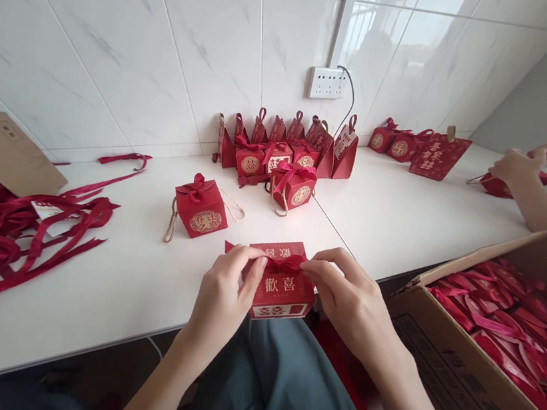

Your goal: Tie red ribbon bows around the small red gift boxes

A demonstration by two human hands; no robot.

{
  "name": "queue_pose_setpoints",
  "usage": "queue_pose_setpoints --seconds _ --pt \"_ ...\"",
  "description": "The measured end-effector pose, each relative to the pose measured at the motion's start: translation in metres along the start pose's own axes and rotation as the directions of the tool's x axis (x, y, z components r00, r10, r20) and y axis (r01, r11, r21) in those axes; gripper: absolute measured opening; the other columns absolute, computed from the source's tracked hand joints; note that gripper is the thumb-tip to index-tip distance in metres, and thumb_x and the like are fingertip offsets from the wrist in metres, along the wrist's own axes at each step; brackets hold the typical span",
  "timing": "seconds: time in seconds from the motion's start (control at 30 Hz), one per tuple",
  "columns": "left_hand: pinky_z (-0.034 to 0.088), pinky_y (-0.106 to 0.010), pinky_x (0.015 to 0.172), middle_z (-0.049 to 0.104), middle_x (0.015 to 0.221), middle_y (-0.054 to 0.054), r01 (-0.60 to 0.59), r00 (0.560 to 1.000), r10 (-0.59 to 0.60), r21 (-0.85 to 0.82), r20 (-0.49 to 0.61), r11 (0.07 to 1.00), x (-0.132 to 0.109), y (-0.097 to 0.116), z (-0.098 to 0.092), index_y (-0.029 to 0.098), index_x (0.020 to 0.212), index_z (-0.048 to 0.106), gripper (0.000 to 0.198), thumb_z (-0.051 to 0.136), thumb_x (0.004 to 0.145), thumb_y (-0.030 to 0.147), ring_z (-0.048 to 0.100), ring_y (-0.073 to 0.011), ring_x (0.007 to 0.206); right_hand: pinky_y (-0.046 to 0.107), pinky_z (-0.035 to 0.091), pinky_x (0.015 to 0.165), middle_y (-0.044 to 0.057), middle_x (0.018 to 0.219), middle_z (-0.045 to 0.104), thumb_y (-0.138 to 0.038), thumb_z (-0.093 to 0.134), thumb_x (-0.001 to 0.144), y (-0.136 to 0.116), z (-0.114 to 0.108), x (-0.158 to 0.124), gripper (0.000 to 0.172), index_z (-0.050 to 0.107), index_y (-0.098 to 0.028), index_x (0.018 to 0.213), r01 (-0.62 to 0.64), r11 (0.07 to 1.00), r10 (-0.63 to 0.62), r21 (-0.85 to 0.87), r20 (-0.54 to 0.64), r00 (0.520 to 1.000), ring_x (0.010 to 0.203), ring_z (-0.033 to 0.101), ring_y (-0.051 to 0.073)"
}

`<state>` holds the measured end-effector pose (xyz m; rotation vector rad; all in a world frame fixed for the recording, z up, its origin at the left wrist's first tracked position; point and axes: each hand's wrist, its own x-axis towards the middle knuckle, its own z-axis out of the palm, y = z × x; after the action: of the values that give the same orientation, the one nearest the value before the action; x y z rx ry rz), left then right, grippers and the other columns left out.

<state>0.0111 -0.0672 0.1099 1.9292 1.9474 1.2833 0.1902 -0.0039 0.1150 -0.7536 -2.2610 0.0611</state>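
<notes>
In front of me, at the table's near edge, is a red gift box (282, 293) with gold and white lettering. A dark red ribbon (284, 264) lies across its top, bunched in the middle. My left hand (233, 280) pinches the ribbon's left side between thumb and forefinger. On the other side, my right hand (347, 292) has its fingers closed on the ribbon's right side. Just beyond my left hand sits another red box (201, 207) with a bow and a twisted cord handle. A similar box (292, 187) with a bow stands farther back.
Loose red ribbons (45, 255) spread over the white table (140, 295) at left, by a tilted cardboard piece (13, 154). Several red boxes line the wall beneath a socket strip (327, 84). An open carton (456, 350) of red packages stands at right. Another person's hands (520, 167) work beyond it.
</notes>
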Motion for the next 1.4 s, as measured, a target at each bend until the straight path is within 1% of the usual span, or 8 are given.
queue_pose_setpoints --seconds 0.27,0.4,0.47,0.57,0.7,0.83,1.13,1.4 --pt "0.046 -0.027 0.075 0.06 0.082 -0.002 -0.106 0.992 0.106 0.002 -0.066 0.994 -0.003 -0.003 0.002 0.021 0.087 0.052 0.008 0.045 0.089 0.02 0.057 -0.0157 0.082 0.031 0.048 0.072 0.006 0.084 0.064 -0.012 0.043 0.091 -0.001 -0.003 -0.002 0.021 0.062 -0.021 0.095 0.058 0.998 -0.059 0.036 0.031 0.998 0.073 0.057 0.017" --pt "0.047 -0.029 0.082 0.064 0.093 -0.004 -0.085 0.995 0.083 -0.054 -0.047 0.995 -0.005 -0.005 0.004 0.021 0.087 0.053 0.008 0.046 0.089 0.019 0.058 -0.0167 0.093 0.027 0.046 0.064 0.005 0.077 0.064 -0.023 0.046 0.092 -0.005 -0.003 -0.004 0.014 0.059 -0.019 0.09 -0.109 0.988 0.11 0.105 0.002 0.994 0.065 0.057 0.015" --pt "0.048 -0.029 0.081 0.064 0.097 -0.005 -0.053 0.998 0.052 -0.071 -0.026 0.996 -0.006 -0.005 0.005 0.021 0.085 0.053 0.008 0.046 0.089 0.021 0.059 -0.0176 0.095 0.025 0.04 0.052 0.002 0.061 0.058 -0.035 0.044 0.093 -0.01 -0.003 -0.003 0.027 0.054 -0.019 0.073 -0.274 0.954 0.272 0.123 0.03 0.962 0.052 0.05 0.013" --pt "0.049 -0.03 0.079 0.063 0.102 -0.007 -0.013 1.0 0.013 -0.095 -0.005 0.995 -0.006 -0.005 0.006 0.021 0.084 0.054 0.01 0.046 0.089 0.023 0.059 -0.019 0.098 0.023 0.027 0.042 -0.002 0.045 0.043 -0.049 0.035 0.093 -0.017 0.0 0.0 0.047 0.038 -0.021 0.055 -0.463 0.874 0.431 0.15 0.204 0.879 0.041 0.033 0.01" --pt "0.048 -0.03 0.081 0.063 0.101 -0.007 0.0 1.0 0.0 -0.129 -0.001 0.992 -0.006 -0.005 0.007 0.021 0.083 0.055 0.01 0.047 0.088 0.022 0.058 -0.0187 0.098 0.022 0.024 0.042 -0.003 0.045 0.036 -0.058 0.032 0.09 -0.023 0.006 0.008 0.052 0.035 -0.02 0.053 -0.611 0.76 0.533 0.221 0.325 0.781 0.044 0.028 0.01" --pt "0.047 -0.029 0.08 0.063 0.101 -0.005 0.022 1.0 -0.023 -0.162 0.0 0.987 -0.005 -0.007 0.007 0.021 0.082 0.055 0.01 0.047 0.087 0.021 0.057 -0.0184 0.098 0.022 0.023 0.041 -0.003 0.046 0.033 -0.057 0.036 0.087 -0.022 0.012 0.013 0.052 0.032 -0.02 0.05 -0.678 0.675 0.592 0.291 0.335 0.733 0.045 0.028 0.01" --pt "0.048 -0.028 0.076 0.051 0.1 -0.006 0.159 0.986 -0.168 -0.26 -0.012 0.952 -0.005 -0.011 0.009 0.02 0.076 0.057 0.023 0.04 0.089 0.028 0.054 -0.0186 0.097 0.02 0.025 0.042 -0.005 0.047 0.039 -0.043 0.045 0.082 -0.018 0.012 0.01 0.038 0.036 -0.02 0.053 -0.674 0.657 0.579 0.339 0.347 0.738 0.045 0.032 0.009" --pt "0.048 -0.027 0.072 0.05 0.097 -0.006 0.269 0.963 -0.264 -0.248 0.056 0.931 0.0 -0.005 0.007 0.018 0.071 0.057 0.023 0.055 0.082 0.039 0.054 -0.0194 0.093 0.021 0.023 0.042 -0.005 0.047 0.036 -0.045 0.044 0.085 -0.015 0.015 0.01 0.042 0.032 -0.02 0.053 -0.651 0.675 0.554 0.347 0.344 0.758 0.046 0.029 0.009"
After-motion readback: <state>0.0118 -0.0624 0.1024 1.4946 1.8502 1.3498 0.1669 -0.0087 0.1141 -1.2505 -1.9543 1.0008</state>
